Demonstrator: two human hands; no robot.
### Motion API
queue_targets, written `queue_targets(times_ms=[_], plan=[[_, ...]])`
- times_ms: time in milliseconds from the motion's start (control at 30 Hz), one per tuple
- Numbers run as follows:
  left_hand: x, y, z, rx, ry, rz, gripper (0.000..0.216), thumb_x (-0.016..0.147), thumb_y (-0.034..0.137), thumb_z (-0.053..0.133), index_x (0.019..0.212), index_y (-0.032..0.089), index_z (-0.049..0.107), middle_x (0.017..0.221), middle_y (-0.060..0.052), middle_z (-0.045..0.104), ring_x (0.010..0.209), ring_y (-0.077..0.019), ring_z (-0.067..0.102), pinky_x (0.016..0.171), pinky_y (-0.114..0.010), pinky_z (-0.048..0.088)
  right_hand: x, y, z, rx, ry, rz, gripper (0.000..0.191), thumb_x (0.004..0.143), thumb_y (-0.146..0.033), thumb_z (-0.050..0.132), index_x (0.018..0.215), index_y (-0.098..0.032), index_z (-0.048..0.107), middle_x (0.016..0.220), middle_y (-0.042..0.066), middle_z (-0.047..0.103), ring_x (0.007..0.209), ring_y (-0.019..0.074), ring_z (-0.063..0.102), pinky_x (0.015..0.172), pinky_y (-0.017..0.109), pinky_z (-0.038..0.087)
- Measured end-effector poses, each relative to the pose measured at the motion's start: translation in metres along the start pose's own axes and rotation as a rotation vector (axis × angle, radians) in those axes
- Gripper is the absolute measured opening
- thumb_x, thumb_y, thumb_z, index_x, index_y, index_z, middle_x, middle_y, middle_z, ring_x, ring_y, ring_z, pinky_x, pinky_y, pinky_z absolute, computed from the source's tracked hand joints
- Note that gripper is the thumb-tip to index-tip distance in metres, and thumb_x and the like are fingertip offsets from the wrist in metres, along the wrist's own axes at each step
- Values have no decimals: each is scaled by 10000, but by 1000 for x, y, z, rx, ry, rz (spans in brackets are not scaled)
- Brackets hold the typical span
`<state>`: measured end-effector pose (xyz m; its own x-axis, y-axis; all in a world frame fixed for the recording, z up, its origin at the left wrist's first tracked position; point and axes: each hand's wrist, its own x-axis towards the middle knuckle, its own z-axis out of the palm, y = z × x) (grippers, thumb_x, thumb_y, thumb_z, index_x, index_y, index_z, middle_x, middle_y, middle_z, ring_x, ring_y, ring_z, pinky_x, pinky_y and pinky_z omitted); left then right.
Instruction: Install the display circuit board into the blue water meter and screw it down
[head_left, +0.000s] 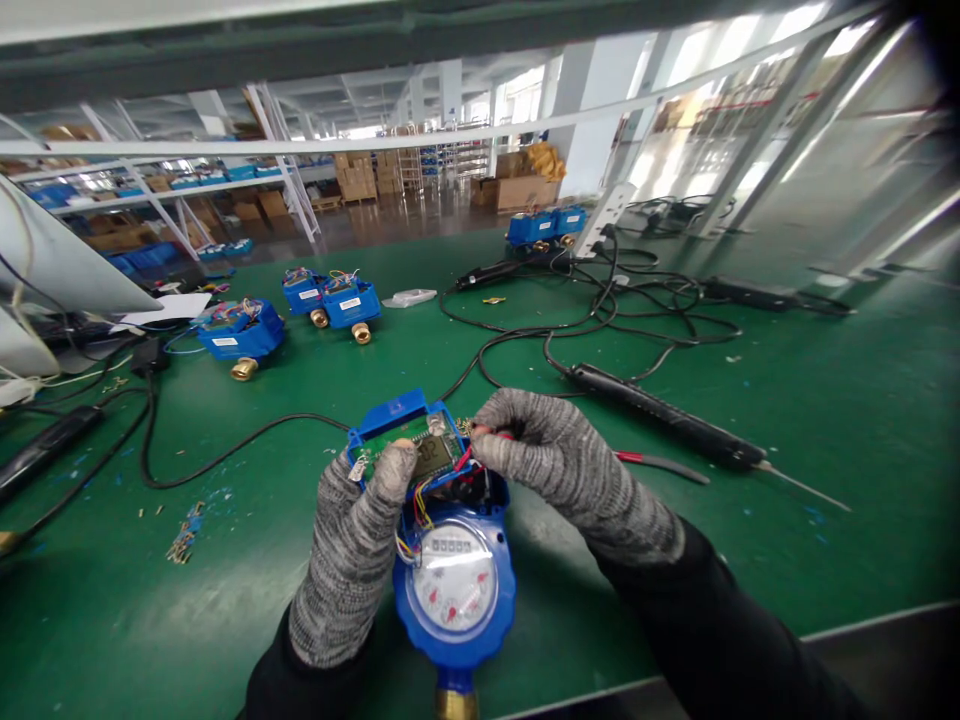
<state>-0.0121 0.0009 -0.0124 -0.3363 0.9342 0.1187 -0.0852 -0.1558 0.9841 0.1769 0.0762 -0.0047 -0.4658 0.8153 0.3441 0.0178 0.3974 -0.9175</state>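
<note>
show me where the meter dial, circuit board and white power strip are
Meter dial (454, 578): head view, middle of its round face.
Circuit board (430, 456): head view, on its display.
White power strip (606, 214): head view, on its socket face.

From where I stand, this looks like a factory workshop: a green workbench (810, 380) with a corded black tool (667, 415) at right, a power strip (609, 218) at upper right and blue meters (241, 335) at left. Beyond, white racks (294, 185) line the upper left, and cardboard cartons (529, 192) sit on a wide floor (420, 210) (quite a shiny one).
</note>
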Motion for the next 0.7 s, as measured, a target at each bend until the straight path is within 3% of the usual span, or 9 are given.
queue_targets(times_ms=[133,267,400,533,700], plan=[[-1,-8,-6,-19,32,22,279,804,424,792,977,207,770,1055,-56,779,1010,-239,739,925,-327,611,2,4,2,168,-56,67,189,878,-345,740,865,-173,663,789,-14,657,711,119,600,621,218,465],[-3,-3,-2,16,77,29,292,786,478,791,934,227,771,1000,-46,784,945,-253,751,857,-355,642,2,4,3,279,-85,119,221,865,-365,766,865,-166,668,794,-9,658,707,113,591,618,207,458],[-4,0,2,41,2,44,316,810,524,752,932,233,769,976,-53,780,987,-272,744,943,-410,619,1,1,1,351,-122,168,248,831,-377,797,846,-159,682,774,-3,657,690,116,589,605,210,454],[-5,-5,-2,33,58,30,349,878,557,666,902,221,762,921,-54,780,983,-265,745,951,-407,614,2,-1,0,395,-164,209,224,823,-361,800,874,-162,711,775,7,675,680,123,600,602,221,463],[-6,-6,-6,85,49,22,401,852,599,681,939,218,774,1019,-70,774,1034,-261,731,984,-379,595,3,-2,1,416,-164,252,218,810,-362,796,841,-162,716,722,3,667,642,123,595,576,225,468]])
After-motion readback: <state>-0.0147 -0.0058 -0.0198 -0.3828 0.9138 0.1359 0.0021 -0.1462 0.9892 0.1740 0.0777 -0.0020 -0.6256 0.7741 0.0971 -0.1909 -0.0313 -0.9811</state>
